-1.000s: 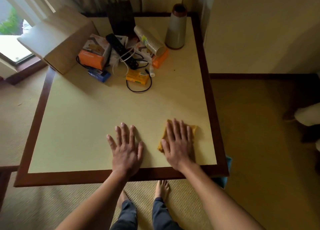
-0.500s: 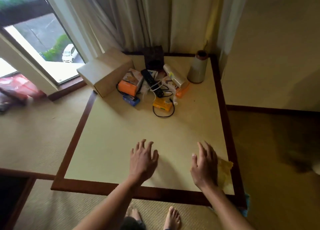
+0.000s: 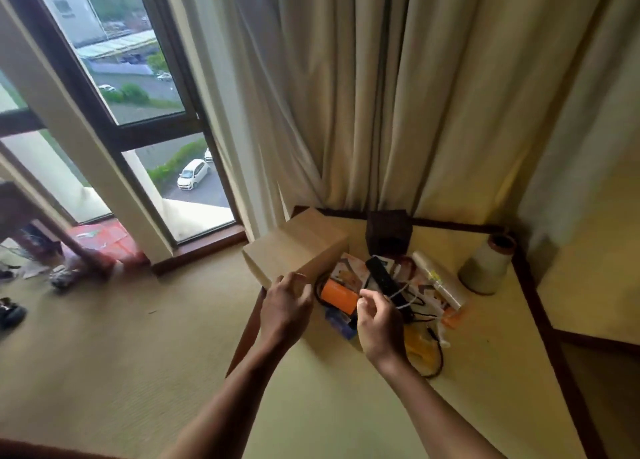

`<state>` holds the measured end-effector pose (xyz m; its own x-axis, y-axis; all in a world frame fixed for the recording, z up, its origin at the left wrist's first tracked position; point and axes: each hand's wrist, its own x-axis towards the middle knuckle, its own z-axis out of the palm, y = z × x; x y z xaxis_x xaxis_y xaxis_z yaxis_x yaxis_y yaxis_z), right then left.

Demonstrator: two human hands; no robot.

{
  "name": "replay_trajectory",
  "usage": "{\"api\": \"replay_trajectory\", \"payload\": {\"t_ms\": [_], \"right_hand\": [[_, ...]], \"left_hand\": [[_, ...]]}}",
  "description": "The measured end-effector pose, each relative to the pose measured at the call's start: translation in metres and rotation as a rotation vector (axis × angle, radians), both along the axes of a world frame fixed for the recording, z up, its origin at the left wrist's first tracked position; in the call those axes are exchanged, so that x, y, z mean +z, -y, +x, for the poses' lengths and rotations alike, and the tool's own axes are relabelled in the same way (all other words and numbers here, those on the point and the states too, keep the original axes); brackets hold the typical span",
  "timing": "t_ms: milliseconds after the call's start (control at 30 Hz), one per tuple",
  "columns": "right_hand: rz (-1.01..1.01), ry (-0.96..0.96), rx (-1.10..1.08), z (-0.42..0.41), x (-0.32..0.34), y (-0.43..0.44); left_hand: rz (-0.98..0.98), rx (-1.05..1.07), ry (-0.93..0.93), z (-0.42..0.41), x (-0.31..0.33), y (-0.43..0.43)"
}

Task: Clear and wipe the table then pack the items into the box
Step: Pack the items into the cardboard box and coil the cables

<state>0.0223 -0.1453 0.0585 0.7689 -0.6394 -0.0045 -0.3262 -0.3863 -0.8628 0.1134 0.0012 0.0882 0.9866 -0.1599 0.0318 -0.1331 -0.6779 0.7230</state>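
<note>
You've left the cloth — both hands now reach the far pile: left hand [image 3: 285,306] at the box [image 3: 298,247], right hand [image 3: 379,323] fingers curled, empty — packing begins.

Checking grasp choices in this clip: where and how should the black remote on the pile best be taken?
Take the black remote across its long narrow sides near the far end, from above. It lies flat on top of the packets, that end bare, while white cable crosses its near end beside the right hand.
</note>
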Motion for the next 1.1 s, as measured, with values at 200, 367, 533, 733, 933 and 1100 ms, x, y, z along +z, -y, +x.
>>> {"api": "replay_trajectory", "payload": {"t_ms": [200,367,533,733,933,1100], "right_hand": [[0.010,-0.053,-0.054,0.155,-0.006,0.008],[-0.243,-0.267,0.020,0.246,-0.015,0.037],[-0.313,-0.483,0.069,0.292,-0.032,0.057],[-0.312,-0.491,0.118,0.297,-0.042,0.059],[-0.230,-0.151,0.040,0.263,-0.003,0.042],[-0.126,0.180,-0.022,0.178,0.053,0.033]], "left_hand": [[-0.048,0.268,-0.257,0.126,-0.019,-0.011],[-0.122,0.402,-0.509,0.182,-0.041,-0.010],[-0.291,0.504,-0.697,0.204,-0.060,-0.011],[-0.411,0.531,-0.741,0.213,-0.061,-0.013],[-0.659,0.486,-0.527,0.201,-0.018,-0.032],[-0.898,0.405,-0.514,0.161,0.037,-0.048]]}}
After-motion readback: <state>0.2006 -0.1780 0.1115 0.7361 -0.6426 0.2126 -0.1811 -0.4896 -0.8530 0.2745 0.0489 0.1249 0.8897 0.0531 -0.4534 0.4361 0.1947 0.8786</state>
